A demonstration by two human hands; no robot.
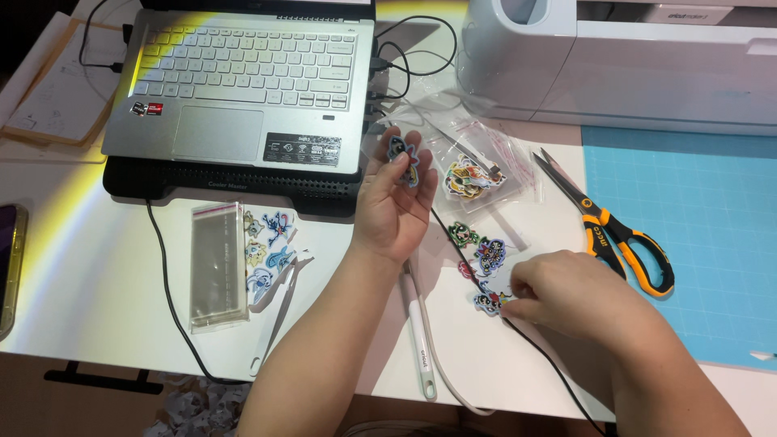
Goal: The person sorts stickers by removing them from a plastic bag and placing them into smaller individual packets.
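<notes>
The left hand [394, 206], in the middle of the frame, is raised palm up with its fingers closed around a small stack of colourful stickers [402, 159]; the right hand [566, 293], lower right of centre, pinches 1 more sticker [487, 301] that lies on the white table [89, 267], thumb and fingers pressed together on its edge. Judging by how things lie, the gathering looks partly done; a few stickers are already in the left hand, while about 3 loose stickers [479, 247] sit on the table just above the right hand. A clear bag [473, 174] above them already holds stickers; at the lower left a pile of empty sleeves [217, 265] lies beside more blue stickers [271, 247], not yet packed. Orange scissors [615, 231] lie to the right near the blue cutting mat [696, 243]; a laptop [243, 81] fills the upper left.
</notes>
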